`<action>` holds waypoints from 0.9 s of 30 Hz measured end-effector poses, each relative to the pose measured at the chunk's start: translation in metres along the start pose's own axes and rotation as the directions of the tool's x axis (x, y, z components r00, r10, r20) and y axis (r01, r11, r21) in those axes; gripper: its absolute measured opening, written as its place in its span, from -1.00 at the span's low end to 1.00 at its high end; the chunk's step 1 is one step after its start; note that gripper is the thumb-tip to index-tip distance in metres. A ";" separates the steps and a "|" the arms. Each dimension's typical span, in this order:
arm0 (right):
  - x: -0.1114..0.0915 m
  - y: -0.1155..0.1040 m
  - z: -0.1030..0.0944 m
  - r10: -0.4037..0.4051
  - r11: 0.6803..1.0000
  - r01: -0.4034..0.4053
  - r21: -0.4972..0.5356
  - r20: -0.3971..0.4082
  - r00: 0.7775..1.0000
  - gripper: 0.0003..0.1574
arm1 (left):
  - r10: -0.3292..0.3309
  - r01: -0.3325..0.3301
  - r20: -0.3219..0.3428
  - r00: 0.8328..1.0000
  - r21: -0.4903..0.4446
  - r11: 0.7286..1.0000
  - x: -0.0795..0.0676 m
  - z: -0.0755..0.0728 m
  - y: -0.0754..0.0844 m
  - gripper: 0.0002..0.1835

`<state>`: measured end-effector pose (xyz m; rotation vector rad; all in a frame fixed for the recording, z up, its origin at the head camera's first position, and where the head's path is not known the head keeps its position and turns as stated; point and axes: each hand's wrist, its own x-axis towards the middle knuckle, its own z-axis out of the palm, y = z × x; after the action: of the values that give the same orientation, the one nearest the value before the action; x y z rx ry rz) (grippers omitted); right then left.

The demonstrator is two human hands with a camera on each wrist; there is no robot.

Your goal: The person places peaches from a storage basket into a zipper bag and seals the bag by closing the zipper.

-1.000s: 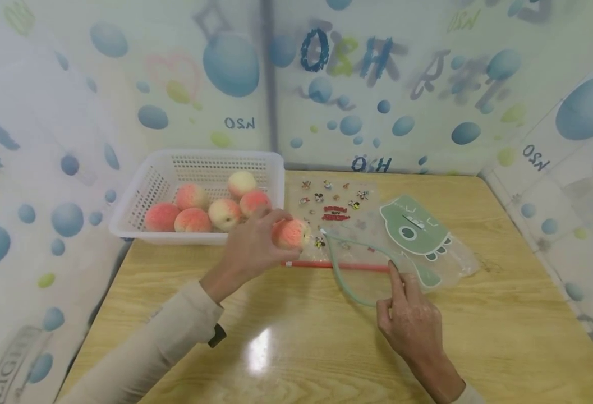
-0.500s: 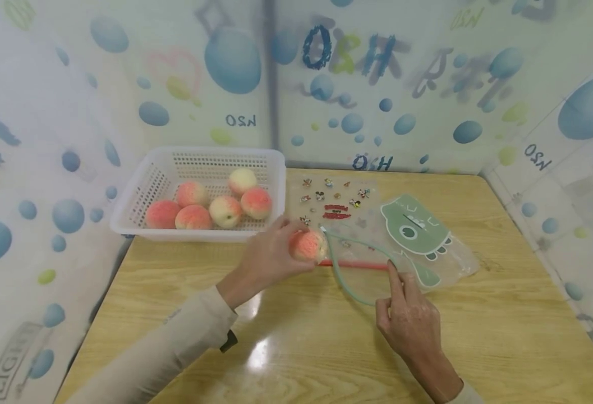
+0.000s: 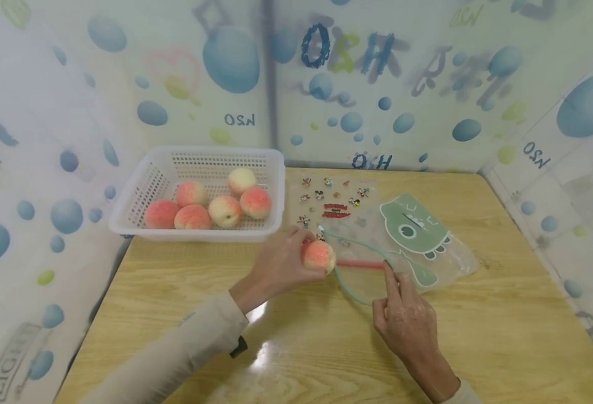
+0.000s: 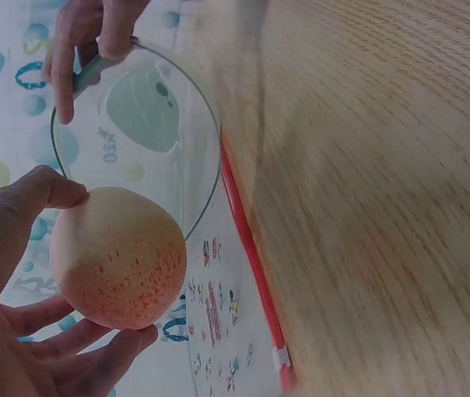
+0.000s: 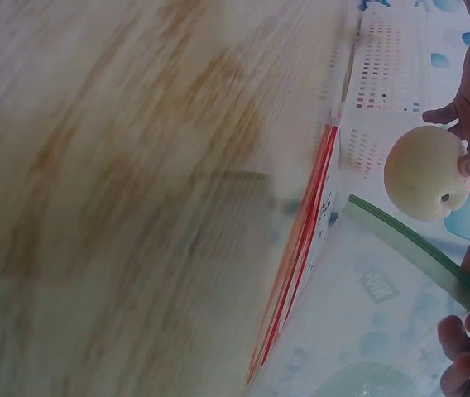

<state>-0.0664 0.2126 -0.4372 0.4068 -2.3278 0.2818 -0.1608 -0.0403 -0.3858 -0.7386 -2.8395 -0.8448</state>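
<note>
A pink-and-cream peach (image 3: 318, 256) is gripped by my left hand (image 3: 281, 262) at the mouth of a clear zip bag with a green dinosaur print (image 3: 412, 224). The left wrist view shows that peach (image 4: 119, 256) between thumb and fingers, in front of the bag's rounded, gaping mouth. My right hand (image 3: 408, 322) pinches the bag's green rim at its right side, index finger extended. In the right wrist view, its curled fingers (image 5: 458, 351) lie at the green-edged rim. Beneath lies a second clear bag with small cartoon prints (image 3: 335, 193) and a red zip strip (image 3: 359, 264).
At the back left of the wooden table (image 3: 296, 359) stands a white perforated basket (image 3: 200, 234). Several peaches (image 3: 224, 211) lie in it. Walls printed with blue bubbles (image 3: 230, 60) enclose the table at the back and sides.
My left hand has carried the peach rightward and nearer, from beside the basket to the mouth of the green-printed bag. The right hand has stayed almost still, holding the rim.
</note>
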 end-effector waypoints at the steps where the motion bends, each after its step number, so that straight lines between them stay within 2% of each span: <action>1: 0.000 0.000 0.000 0.002 1.000 -0.002 -0.001 0.006 1.000 -0.20 | -0.003 0.003 -0.006 1.000 -0.006 1.000 0.001 0.002 0.000 -0.40; 8: -0.002 -0.001 0.001 0.017 1.000 -0.018 0.012 0.056 0.998 -0.20 | -0.048 0.051 0.040 0.998 -0.068 0.996 0.001 0.008 0.004 -0.39; 15: 0.000 -0.004 0.003 0.019 0.999 -0.021 0.026 0.082 0.996 -0.21 | -0.065 0.074 0.066 0.996 -0.152 0.986 0.000 0.016 0.004 -0.40; 21: -0.001 -0.005 0.005 0.003 0.999 -0.007 0.052 0.084 0.996 -0.20 | -0.035 0.041 0.037 0.999 -0.183 0.982 0.003 0.030 0.012 -0.44; 23: -0.001 -0.006 0.005 0.000 0.998 -0.006 0.067 0.093 0.996 -0.20 | -0.012 0.021 0.041 0.999 -0.224 0.974 0.004 0.035 0.017 -0.46; 27: -0.001 -0.008 0.006 -0.007 0.996 -0.003 0.090 0.111 0.994 -0.20 | 0.010 0.018 0.078 0.997 -0.352 0.936 0.003 0.036 0.028 -0.60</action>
<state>-0.0668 0.2036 -0.4413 0.4807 -2.4298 0.3730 -0.1489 0.0008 -0.4019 -0.8189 -2.7873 -1.3791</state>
